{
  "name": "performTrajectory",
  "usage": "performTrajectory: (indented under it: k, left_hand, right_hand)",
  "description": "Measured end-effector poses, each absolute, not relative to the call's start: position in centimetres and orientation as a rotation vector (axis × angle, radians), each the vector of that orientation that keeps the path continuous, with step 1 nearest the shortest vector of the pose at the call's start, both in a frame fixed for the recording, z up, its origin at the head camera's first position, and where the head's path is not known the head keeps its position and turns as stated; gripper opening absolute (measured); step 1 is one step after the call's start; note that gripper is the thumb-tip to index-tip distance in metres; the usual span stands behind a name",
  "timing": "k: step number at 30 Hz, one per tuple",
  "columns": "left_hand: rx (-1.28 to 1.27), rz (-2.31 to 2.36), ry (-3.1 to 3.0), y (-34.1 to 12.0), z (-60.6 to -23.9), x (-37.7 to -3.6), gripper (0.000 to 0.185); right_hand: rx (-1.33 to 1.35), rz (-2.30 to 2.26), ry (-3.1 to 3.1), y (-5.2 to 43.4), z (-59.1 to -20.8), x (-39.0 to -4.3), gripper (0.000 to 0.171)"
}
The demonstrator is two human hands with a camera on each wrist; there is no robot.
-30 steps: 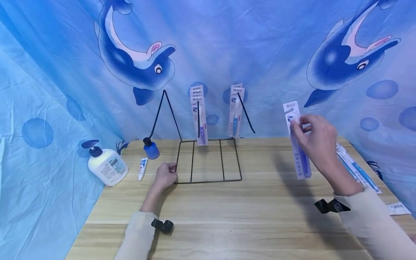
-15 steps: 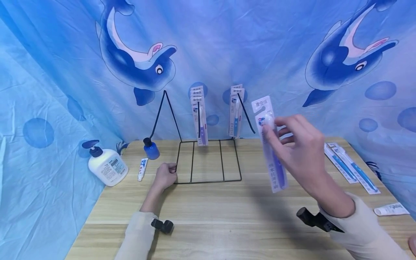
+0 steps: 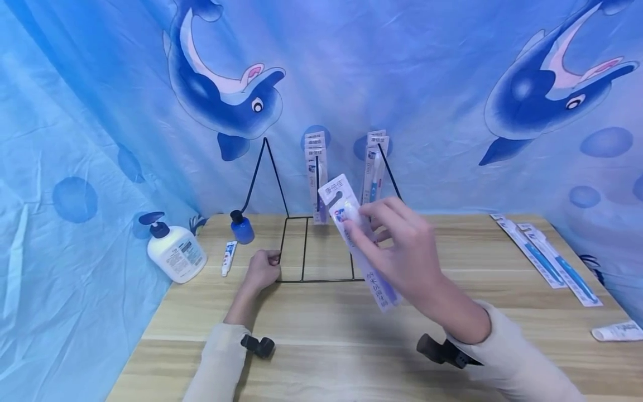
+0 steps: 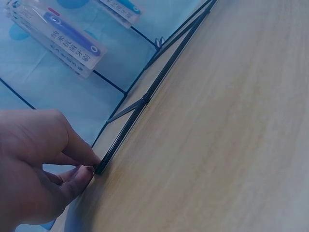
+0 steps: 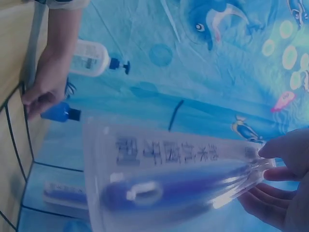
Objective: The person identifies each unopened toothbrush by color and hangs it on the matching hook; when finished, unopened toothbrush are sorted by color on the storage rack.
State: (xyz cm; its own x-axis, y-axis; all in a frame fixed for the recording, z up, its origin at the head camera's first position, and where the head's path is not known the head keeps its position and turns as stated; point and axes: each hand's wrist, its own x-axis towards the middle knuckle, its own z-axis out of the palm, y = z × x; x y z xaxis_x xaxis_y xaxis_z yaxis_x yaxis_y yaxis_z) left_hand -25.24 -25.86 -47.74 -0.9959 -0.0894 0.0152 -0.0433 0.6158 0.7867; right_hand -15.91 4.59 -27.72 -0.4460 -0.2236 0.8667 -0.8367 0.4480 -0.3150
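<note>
My right hand (image 3: 414,251) pinches a packaged purple toothbrush (image 3: 354,237) between thumb and fingers. The pack is tilted, its hang hole at the top, in front of the black wire display rack (image 3: 303,251). Up close in the right wrist view, the purple handle (image 5: 159,191) shows through the clear blister. At the rack's front left corner, my left hand (image 3: 262,271) grips the base wire, and the left wrist view shows thumb and finger on its end. Several purple toothbrush packs (image 3: 315,146) hang on the middle hook, and blue toothbrush packs (image 3: 373,167) hang to the right.
Left of the rack are a white pump bottle (image 3: 178,254), a small blue bottle (image 3: 243,229) and a toothpaste tube (image 3: 229,258). On the right lie packaged blue toothbrushes (image 3: 562,265) and a white tube (image 3: 618,331). A dolphin-print curtain (image 3: 432,72) hangs behind the table.
My right hand has carried the purple toothbrush pack leftward from the table's right side to the front of the rack, and the pack leans more. The left hand keeps its grip on the rack.
</note>
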Motion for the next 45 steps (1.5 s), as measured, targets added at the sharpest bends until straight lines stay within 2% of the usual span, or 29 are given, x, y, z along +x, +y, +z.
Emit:
performTrajectory:
  k: [14,24,33,45]
  left_hand:
    - [0.109,-1.355,-2.78,-25.2,-47.4,-25.4,0.049]
    - [0.125,-1.354,-2.783,-25.3,-47.4,-25.3,0.047]
    - [0.143,-1.365,-2.783,-25.4,-47.5,-25.1,0.048]
    - [0.143,-1.356,-2.771,-25.5,-47.6,-25.1,0.046]
  right_hand:
    - [0.84,0.85,-2.053,2.6,-31.5,-19.1,0.018]
    - [0.756,0.886,-2.148,-0.2,-32.4,-24.9,0.012]
    - [0.628,0.975,-2.225,-2.7,-32.5,-29.2,0.016]
    - [0.595,1.051,-2.242,-3.3,-32.6,-30.0,0.019]
